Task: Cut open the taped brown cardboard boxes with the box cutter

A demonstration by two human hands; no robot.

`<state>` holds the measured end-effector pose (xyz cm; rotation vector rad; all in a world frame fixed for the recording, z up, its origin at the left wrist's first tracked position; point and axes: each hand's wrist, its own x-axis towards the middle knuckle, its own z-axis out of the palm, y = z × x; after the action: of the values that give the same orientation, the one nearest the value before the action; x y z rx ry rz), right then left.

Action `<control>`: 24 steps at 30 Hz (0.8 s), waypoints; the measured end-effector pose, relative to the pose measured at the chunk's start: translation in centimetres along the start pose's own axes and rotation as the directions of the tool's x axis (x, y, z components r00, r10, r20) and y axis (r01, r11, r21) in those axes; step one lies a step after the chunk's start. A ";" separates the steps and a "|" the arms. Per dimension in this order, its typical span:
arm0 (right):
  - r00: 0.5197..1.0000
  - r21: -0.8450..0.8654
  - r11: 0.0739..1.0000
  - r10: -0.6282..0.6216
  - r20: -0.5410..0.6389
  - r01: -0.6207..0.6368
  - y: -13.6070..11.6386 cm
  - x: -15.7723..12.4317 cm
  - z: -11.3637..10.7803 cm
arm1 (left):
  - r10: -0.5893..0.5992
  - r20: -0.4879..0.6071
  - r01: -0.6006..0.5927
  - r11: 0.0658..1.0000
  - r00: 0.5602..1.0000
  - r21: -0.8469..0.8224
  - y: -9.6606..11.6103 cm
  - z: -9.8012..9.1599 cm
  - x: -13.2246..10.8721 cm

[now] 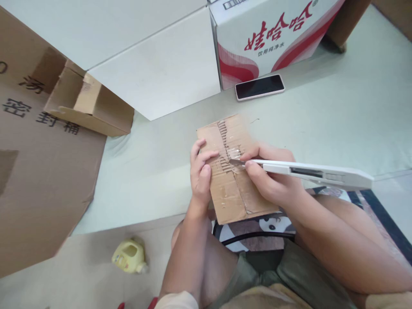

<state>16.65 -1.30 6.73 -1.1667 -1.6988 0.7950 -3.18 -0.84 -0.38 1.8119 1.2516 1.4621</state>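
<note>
A small brown cardboard box lies tilted at the front edge of the table, with clear tape and torn strips showing ridged corrugation along its middle. My left hand grips the box by its left side, with the fingers bent over its top face. In my right hand is a white utility knife, pinched near its front end. Its short blade touches the torn, taped area at the middle of the box, while the handle points out to the right.
A dark-screened phone lies beyond the box, before a red and white carton. White boxes stand at the back left. An open cardboard box and a big carton are at left. A yellow jug is on the floor.
</note>
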 end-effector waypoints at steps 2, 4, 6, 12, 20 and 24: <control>1.000 0.000 1.000 -0.015 -0.016 0.015 0.1 0.0 0.0 | 0.005 -0.002 -0.005 1.000 1.000 0.005 0.0 0.0 0.0; 1.000 -0.006 1.000 -0.014 -0.025 0.014 0.1 0.0 0.1 | 0.006 0.000 -0.006 1.000 1.000 0.006 -0.1 0.0 0.0; 0.999 -0.011 1.000 -0.014 -0.028 0.014 0.2 -0.1 0.1 | 0.001 0.007 -0.001 1.000 1.000 0.007 -0.1 0.0 0.0; 1.000 -0.011 1.000 -0.016 -0.021 0.015 0.3 -0.1 0.0 | 0.000 0.001 0.000 1.000 1.000 0.011 -0.1 0.0 -0.1; 0.999 -0.023 0.999 -0.028 -0.030 0.027 0.3 -0.1 0.0 | -0.009 -0.003 0.009 1.000 1.000 0.011 -0.1 0.0 -0.1; 0.999 -0.021 0.999 -0.034 -0.037 0.034 0.2 -0.1 0.1 | -0.018 0.003 0.018 0.999 1.000 0.031 -0.1 -0.1 -0.1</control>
<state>16.71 -1.33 6.46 -1.1565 -1.6951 0.7324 -3.28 -0.89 -0.53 1.8178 1.2926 1.4370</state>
